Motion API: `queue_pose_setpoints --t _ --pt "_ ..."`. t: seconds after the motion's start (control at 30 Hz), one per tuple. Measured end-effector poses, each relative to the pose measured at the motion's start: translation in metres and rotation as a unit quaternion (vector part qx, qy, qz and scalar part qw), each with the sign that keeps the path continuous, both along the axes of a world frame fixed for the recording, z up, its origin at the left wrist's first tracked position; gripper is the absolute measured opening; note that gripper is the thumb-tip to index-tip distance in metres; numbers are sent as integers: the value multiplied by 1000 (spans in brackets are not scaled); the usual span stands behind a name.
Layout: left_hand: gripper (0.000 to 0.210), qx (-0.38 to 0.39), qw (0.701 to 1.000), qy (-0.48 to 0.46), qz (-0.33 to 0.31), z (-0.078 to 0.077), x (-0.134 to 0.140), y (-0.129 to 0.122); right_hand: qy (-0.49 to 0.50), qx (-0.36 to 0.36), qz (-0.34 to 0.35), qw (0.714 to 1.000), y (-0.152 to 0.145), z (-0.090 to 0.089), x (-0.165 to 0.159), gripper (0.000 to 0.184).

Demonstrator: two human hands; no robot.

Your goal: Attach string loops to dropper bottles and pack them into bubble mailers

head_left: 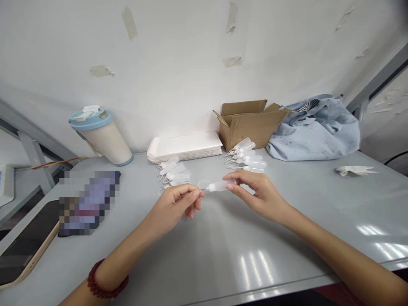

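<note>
Bottle is up over the bench, right hand pinching its base end, left hand pinched at its thin tip. Probably light, squishy, kinda slick; I'd grip the body, tip seems delicate.

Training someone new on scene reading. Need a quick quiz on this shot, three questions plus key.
1. True or false: the right hand holds a translucent bottle.

2. Which stands between the white stack and the blue cloth bag?
A) tumbler
B) cardboard box
C) phone

3. Which wrist wears the dark red beaded bracelet?

Key: 1 true; 2 B; 3 the left.
</note>
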State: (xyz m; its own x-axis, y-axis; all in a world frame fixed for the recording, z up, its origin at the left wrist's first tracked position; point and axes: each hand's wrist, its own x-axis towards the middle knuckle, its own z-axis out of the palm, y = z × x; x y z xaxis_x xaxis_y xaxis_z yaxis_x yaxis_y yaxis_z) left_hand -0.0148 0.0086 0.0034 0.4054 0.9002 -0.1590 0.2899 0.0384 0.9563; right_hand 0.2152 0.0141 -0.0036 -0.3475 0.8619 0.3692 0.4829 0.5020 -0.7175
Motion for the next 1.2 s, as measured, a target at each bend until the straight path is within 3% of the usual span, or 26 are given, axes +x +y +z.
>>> queue_pose_setpoints --t 0.63,1.2 --pt "27 -52 996 -72 12 -4 -1 0 3 -6 4 1000 0 0 -1 21" --pt "28 -28 999 -39 11 -1 1 -2 6 17 -1 1000 -1 -3 -3 20"
